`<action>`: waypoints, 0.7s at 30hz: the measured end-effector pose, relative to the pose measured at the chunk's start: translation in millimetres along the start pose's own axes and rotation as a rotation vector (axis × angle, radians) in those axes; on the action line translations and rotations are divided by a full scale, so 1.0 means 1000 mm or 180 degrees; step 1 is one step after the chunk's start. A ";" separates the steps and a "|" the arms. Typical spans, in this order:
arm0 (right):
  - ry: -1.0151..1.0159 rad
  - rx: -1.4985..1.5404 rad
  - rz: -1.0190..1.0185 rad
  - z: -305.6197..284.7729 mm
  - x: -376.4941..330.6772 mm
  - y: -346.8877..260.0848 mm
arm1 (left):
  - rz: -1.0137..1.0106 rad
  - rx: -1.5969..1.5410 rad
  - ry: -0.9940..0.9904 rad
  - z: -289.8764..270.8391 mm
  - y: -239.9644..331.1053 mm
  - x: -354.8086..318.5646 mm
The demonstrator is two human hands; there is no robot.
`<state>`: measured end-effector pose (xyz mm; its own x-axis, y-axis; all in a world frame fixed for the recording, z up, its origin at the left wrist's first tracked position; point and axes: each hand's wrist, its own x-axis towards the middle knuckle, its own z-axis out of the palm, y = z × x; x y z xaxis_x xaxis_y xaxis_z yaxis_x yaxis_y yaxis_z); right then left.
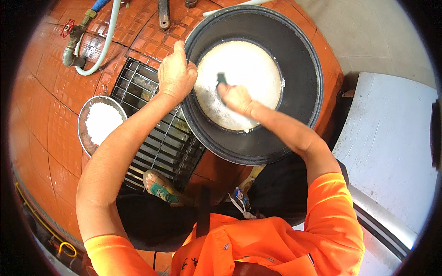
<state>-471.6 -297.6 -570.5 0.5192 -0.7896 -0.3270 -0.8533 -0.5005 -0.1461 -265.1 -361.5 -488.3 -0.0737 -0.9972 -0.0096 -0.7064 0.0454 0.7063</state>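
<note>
A large round pot with dark inner walls stands on the floor before me, tilted towards me. Its round bottom is pale, with greyish patches and white bits around the edge. My left hand is closed over the pot's left rim, thumb and fingers gripping it. Inside the pot, my right hand is closed on a small dark green scouring pad, held over the pale bottom. Motion blurs this hand slightly, and its fingers partly hide the pad.
A round mesh strainer holding white grains sits at left beside a metal floor grate. Behind it are a red-handled valve and a pale hose. A pale metal panel stands at right. The orange floor tiles look wet.
</note>
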 end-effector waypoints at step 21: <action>0.0904 0.0844 0.0038 -0.032 -0.032 0.079 | -0.0183 0.0217 -0.0208 -0.006 0.012 -0.001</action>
<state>-554.0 -323.6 -541.6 0.4700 -0.8803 -0.0640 -0.8230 -0.4108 -0.3923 -269.4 -360.4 -475.7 -0.0758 -0.9925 -0.0963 -0.7569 -0.0056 0.6535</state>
